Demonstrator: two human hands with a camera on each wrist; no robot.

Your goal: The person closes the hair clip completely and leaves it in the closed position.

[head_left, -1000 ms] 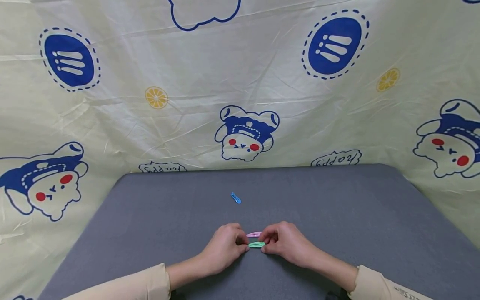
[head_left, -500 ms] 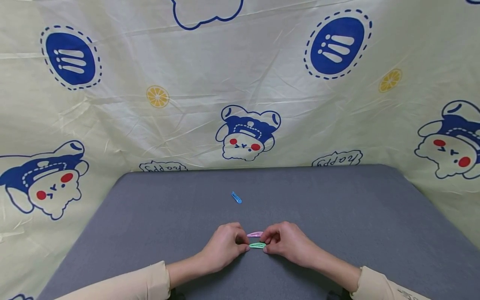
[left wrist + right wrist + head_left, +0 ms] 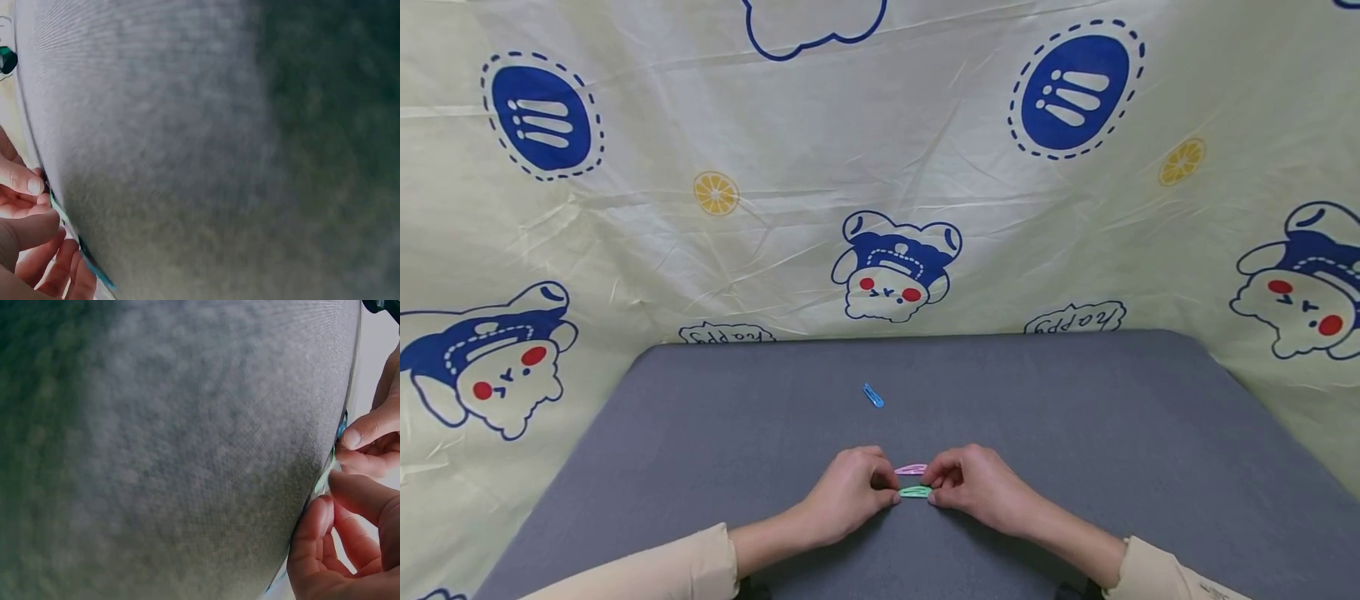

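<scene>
A green snap hair clip (image 3: 915, 492) lies crosswise between my two hands, low in the middle of the head view. My left hand (image 3: 848, 496) pinches its left end, the thumb on the near side. At the opposite end my right hand (image 3: 981, 487) holds the clip between thumb and fingers. Just beyond it lies a pink hair clip (image 3: 911, 470), its right tip partly covered by the right fingers. Both wrist views catch the green clip edge-on, with the left thumb (image 3: 39, 229) and the right thumb (image 3: 359, 495) right at it.
A blue hair clip (image 3: 873, 396) lies slanted on the grey table (image 3: 737, 417), farther back than the hands. Behind the table's far edge hangs a pale curtain (image 3: 925, 125) printed with blue bear figures and orange slices.
</scene>
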